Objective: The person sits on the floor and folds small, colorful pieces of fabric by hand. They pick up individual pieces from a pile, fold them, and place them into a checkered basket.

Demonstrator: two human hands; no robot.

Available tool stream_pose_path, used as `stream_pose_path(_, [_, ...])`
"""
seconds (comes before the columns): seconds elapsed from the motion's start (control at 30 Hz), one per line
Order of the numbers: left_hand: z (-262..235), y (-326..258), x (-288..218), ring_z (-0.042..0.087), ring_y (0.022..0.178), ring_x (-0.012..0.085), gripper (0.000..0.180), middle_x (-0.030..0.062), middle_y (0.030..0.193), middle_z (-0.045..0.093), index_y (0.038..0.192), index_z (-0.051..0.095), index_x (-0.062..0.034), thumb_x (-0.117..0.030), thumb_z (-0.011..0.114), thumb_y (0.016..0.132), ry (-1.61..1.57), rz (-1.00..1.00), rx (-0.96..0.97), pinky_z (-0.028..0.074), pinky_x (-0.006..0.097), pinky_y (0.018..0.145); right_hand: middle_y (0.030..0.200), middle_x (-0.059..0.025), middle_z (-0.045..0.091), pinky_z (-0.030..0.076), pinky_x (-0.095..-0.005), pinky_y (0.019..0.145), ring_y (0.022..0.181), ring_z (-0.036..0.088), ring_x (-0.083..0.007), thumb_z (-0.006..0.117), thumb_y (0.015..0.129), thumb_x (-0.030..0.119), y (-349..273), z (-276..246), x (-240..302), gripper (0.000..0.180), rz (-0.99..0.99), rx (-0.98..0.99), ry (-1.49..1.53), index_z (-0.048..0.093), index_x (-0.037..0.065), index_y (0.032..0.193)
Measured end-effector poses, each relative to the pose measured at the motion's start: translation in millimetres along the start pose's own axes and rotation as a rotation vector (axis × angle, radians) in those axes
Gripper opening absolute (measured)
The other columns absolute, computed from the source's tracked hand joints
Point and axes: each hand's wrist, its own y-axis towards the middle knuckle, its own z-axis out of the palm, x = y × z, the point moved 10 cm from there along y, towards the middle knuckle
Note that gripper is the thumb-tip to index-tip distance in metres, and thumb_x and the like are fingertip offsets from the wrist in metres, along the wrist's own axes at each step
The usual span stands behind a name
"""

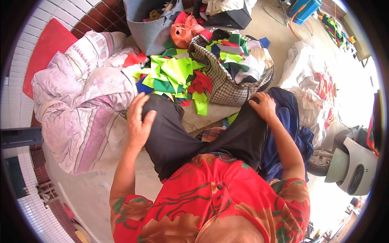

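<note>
I sit with both knees up in black trousers (174, 137) and a red flowered shirt. My left hand (139, 119) lies flat on my left knee, fingers apart, holding nothing. My right hand (263, 106) rests on my right knee, fingers curled loosely over the cloth, nothing in it. Just beyond my knees lies a heap of cloth scraps (174, 77), mostly neon green with red and blue pieces. A checked fabric bag (221, 87) stuffed with more scraps stands behind the right knee.
A pink and white bundled quilt (81, 109) lies at my left. A grey felt bag (152, 30) and an orange plastic bag (182, 34) stand behind the scraps. White printed sacks (312, 89) lie at right, with a scooter (352, 162) beyond. Blue cloth (291, 117) lies by my right thigh.
</note>
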Motion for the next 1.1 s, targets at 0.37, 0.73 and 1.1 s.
stream_pose_path(0.37, [-77,-51,207,0.019,0.137,0.0346,0.091,0.0129,0.148,0.025,0.139,0.034,-0.0113,-0.034,0.081,0.065,1.043,-0.510,0.070,0.025,0.063,0.100,0.133,-0.0147,0.044,0.039,-0.0447,0.097,0.123,0.041,-0.0340,0.074,0.068,0.029,78,57,19,0.080,-0.165,0.163,-0.073,0.039,0.005,0.135])
stream_pose_path(0.73, [-112,-44,284,-0.001,0.139,0.0427,0.130,0.0151,0.154,0.000,0.147,0.010,-0.0281,-0.035,0.090,0.046,0.961,-1.015,0.301,0.013,0.077,0.093,0.122,-0.0284,0.051,0.040,-0.0452,0.099,0.117,0.049,-0.0399,0.078,0.061,0.049,147,208,-9,0.100,0.007,0.601,0.014,0.035,-0.005,0.133])
stream_pose_path(1.1, [-86,-45,319,-0.008,0.140,0.0415,0.144,0.0172,0.153,-0.011,0.148,-0.008,-0.0200,-0.037,0.091,0.045,1.131,-1.141,0.540,0.010,0.082,0.088,0.114,-0.0237,0.060,0.046,-0.0438,0.091,0.108,0.057,-0.0350,0.074,0.067,0.044,151,214,-19,0.076,0.140,0.575,-0.275,0.050,-0.003,0.121])
